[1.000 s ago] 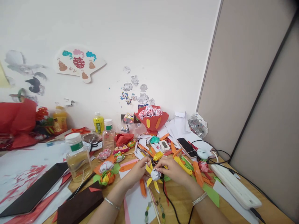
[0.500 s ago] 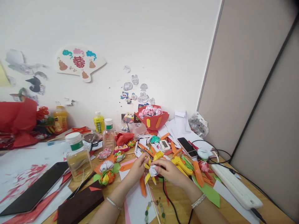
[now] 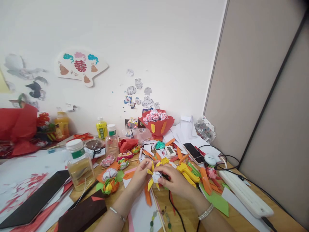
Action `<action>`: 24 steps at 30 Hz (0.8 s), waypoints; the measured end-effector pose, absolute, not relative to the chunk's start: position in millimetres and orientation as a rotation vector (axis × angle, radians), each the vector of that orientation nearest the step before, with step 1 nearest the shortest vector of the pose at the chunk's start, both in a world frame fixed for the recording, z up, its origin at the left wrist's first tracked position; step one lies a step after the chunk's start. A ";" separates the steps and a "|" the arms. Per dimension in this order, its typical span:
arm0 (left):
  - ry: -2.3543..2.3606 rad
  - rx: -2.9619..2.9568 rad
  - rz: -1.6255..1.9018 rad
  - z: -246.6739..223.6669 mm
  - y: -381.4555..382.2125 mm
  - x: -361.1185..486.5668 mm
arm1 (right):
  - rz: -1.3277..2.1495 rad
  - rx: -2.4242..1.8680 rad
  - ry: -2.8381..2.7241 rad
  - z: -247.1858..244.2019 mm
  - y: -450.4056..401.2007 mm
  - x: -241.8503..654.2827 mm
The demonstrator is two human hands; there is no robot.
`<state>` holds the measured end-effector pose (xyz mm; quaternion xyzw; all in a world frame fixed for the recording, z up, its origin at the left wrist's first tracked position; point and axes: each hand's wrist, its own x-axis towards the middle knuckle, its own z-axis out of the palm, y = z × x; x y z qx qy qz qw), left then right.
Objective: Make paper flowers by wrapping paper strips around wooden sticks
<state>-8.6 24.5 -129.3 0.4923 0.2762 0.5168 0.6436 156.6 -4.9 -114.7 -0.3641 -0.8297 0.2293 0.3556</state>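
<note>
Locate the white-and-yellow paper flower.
The paper flower is at the head view's lower centre, held between left hand and right hand, left of the yellow tool.

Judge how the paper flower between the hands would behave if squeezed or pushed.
The paper flower is probably light, being small and folded from paper. Its thin yellow petals could bend under a firm squeeze, and, splayed outward, would likely hinder rolling.

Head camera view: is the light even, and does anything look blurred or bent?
In the head view, light looks soft and fairly even across the wall; there, too, the dark cutout near the left edge looks smeared, the grey panel leans, perhaps from a wide lens, and fine folds on the held white-and-yellow paper piece are too soft to make out.
</note>
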 end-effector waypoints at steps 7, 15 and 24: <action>0.603 1.018 1.250 -134.7 28.4 -4.5 | 0.450 -0.945 -2.172 -111.6 -9.2 150.9; 0.607 1.053 1.266 -131.6 28.6 -8.7 | 0.311 -0.887 -2.208 -108.9 -11.7 148.2; 0.799 1.316 1.447 -123.5 24.4 -13.7 | 0.669 -1.091 -1.783 -121.3 -10.1 140.8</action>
